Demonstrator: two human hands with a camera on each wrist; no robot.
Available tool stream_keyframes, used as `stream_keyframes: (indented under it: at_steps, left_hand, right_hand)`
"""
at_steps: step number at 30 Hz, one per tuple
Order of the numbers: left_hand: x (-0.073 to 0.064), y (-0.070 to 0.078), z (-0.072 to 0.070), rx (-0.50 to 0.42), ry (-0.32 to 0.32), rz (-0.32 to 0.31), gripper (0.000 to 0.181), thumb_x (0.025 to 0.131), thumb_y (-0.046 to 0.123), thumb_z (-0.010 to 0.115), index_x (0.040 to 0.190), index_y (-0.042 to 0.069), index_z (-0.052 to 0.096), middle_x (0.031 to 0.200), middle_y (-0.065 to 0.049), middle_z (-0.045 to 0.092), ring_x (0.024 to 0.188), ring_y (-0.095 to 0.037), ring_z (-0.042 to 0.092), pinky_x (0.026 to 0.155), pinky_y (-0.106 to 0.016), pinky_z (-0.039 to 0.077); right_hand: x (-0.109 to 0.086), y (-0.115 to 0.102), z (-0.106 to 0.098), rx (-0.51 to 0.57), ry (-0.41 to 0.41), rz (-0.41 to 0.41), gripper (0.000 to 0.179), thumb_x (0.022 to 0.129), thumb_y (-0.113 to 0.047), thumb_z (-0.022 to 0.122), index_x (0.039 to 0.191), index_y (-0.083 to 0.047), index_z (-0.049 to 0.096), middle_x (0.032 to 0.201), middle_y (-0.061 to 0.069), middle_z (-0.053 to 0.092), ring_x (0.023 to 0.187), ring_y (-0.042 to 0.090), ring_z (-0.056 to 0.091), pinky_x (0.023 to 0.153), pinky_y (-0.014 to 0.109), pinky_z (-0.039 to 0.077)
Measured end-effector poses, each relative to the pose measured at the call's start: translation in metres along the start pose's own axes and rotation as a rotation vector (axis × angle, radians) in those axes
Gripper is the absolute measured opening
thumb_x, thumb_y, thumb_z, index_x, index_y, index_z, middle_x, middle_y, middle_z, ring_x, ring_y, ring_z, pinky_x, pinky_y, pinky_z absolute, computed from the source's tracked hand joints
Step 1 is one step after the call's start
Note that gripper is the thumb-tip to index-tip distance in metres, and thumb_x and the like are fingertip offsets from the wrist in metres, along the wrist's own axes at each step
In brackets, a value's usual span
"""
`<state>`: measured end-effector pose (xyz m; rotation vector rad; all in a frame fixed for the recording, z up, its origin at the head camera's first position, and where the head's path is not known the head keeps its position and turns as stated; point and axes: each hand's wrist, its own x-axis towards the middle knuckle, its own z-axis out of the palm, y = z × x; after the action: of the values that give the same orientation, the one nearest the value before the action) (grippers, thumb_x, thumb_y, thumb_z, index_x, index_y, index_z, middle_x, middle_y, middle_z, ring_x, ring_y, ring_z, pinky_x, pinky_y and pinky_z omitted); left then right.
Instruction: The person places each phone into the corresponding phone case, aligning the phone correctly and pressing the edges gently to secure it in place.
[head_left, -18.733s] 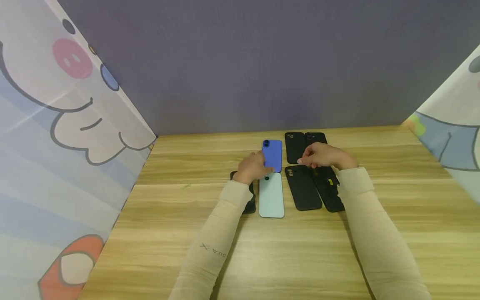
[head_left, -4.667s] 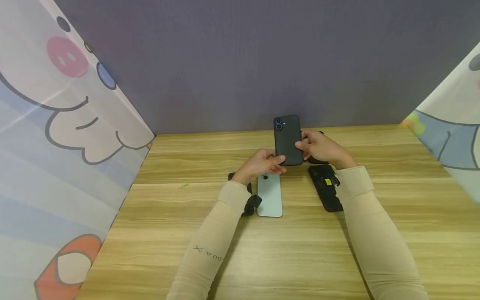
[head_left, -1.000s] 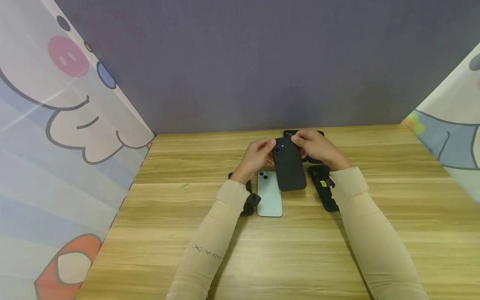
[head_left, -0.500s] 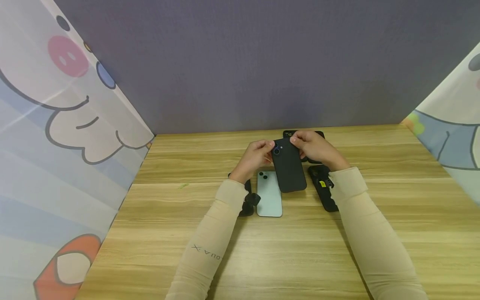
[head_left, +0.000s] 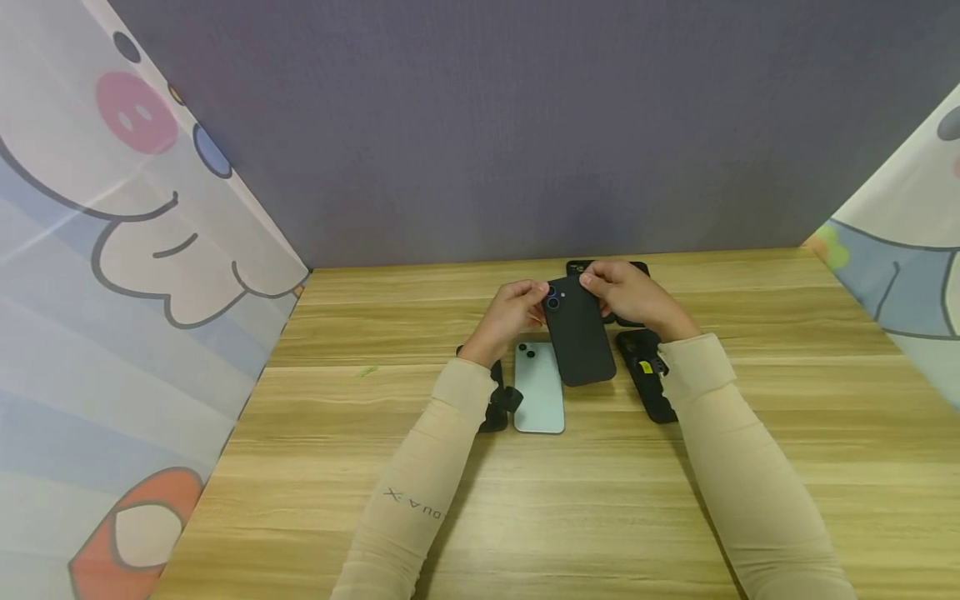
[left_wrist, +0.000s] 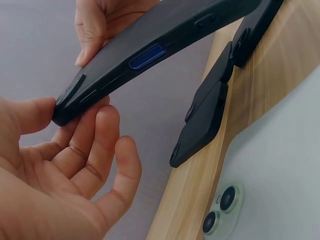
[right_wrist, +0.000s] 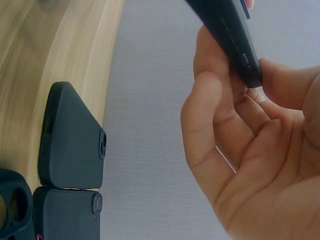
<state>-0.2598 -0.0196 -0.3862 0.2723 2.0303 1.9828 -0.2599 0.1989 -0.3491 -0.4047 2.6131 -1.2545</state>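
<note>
Held over the table is a phone in a black case [head_left: 581, 337], its back toward me and its top end up. My left hand [head_left: 504, 318] pinches its upper left corner between thumb and fingers. At the upper right corner, the thumb and fingers of my right hand [head_left: 632, 293] grip it. Blue shows through a slot in the side of the black case [left_wrist: 147, 57] in the left wrist view. Below my left hand lies a pale green phone [head_left: 538, 396], camera side up. The cased phone overlaps its right edge in the head view.
Two black phone cases [right_wrist: 77, 145] lie side by side at the back, partly hidden by my right hand. A black case with a yellow label [head_left: 647, 379] lies near my right wrist. Under my left wrist is another dark phone-shaped item [head_left: 493, 418]. A grey wall [head_left: 480, 133] stands behind.
Earlier the blue phone lay on the table and a black case lay front right; the phone is now in a black case. Since 4.7 s ago it has come lower, with both hands at its top corners.
</note>
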Motion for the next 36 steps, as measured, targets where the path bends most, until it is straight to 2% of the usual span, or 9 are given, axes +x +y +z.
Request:
stream_keyframes:
  at_steps: [9, 17, 22, 24, 30, 34, 36]
  left_hand:
    - [0.0, 0.0, 0.0, 0.016, 0.03, 0.008, 0.027, 0.108, 0.026, 0.053, 0.098, 0.004, 0.065, 0.075, 0.001, 0.058, 0.071, -0.014, 0.058, 0.091, -0.059, 0.052]
    - [0.0, -0.002, -0.001, 0.016, 0.06, 0.023, 0.028, 0.108, 0.025, 0.054, 0.099, 0.002, 0.067, 0.075, 0.002, 0.058, 0.071, -0.013, 0.058, 0.078, -0.04, 0.054]
    - [0.002, -0.002, -0.004, -0.013, 0.095, 0.016, 0.028, 0.108, 0.024, 0.053, 0.1, 0.001, 0.067, 0.076, 0.001, 0.057, 0.072, -0.014, 0.057, 0.091, -0.056, 0.053]
    - [0.003, -0.002, -0.006, -0.027, 0.114, 0.008, 0.027, 0.108, 0.024, 0.053, 0.099, 0.002, 0.067, 0.076, 0.001, 0.057, 0.073, -0.014, 0.056, 0.094, -0.058, 0.052]
    - [0.005, -0.001, -0.012, -0.052, 0.159, 0.003, 0.025, 0.108, 0.023, 0.054, 0.097, 0.003, 0.066, 0.076, 0.001, 0.057, 0.072, -0.013, 0.056, 0.081, -0.041, 0.053]
    - [0.004, 0.0, -0.014, -0.06, 0.178, 0.011, 0.026, 0.108, 0.023, 0.054, 0.095, 0.004, 0.067, 0.074, 0.002, 0.056, 0.071, -0.012, 0.055, 0.078, -0.038, 0.052]
    - [0.004, 0.0, -0.015, -0.058, 0.183, 0.016, 0.028, 0.108, 0.024, 0.054, 0.093, 0.004, 0.067, 0.073, 0.002, 0.056, 0.071, -0.012, 0.055, 0.077, -0.036, 0.052]
  right_hand:
    - [0.002, 0.001, 0.001, 0.011, -0.005, 0.002, 0.035, 0.112, -0.031, 0.042, 0.111, -0.002, 0.061, 0.095, 0.011, 0.062, 0.079, 0.024, 0.061, 0.078, 0.042, 0.056]
    - [0.003, 0.002, 0.001, 0.026, -0.029, 0.001, 0.034, 0.112, -0.03, 0.044, 0.115, -0.001, 0.061, 0.09, 0.009, 0.063, 0.078, 0.025, 0.062, 0.077, 0.043, 0.058]
    - [0.004, 0.002, -0.001, 0.029, -0.073, 0.005, 0.032, 0.11, -0.029, 0.048, 0.113, 0.0, 0.061, 0.083, 0.007, 0.065, 0.075, 0.022, 0.064, 0.073, 0.04, 0.059]
    - [0.004, 0.002, -0.002, 0.03, -0.1, 0.004, 0.032, 0.11, -0.029, 0.05, 0.111, 0.0, 0.062, 0.082, 0.008, 0.065, 0.074, 0.022, 0.066, 0.072, 0.039, 0.059]
    - [0.004, 0.003, -0.002, 0.044, -0.163, -0.011, 0.03, 0.109, -0.027, 0.053, 0.109, 0.0, 0.064, 0.085, 0.011, 0.065, 0.077, 0.028, 0.068, 0.073, 0.04, 0.06]
    - [0.004, 0.005, 0.0, 0.043, -0.196, -0.02, 0.028, 0.109, -0.025, 0.053, 0.11, 0.0, 0.064, 0.085, 0.011, 0.065, 0.08, 0.035, 0.068, 0.075, 0.042, 0.061]
    - [0.005, 0.005, 0.0, 0.042, -0.218, -0.015, 0.026, 0.108, -0.024, 0.054, 0.106, 0.0, 0.063, 0.085, 0.01, 0.063, 0.082, 0.037, 0.068, 0.077, 0.043, 0.061]
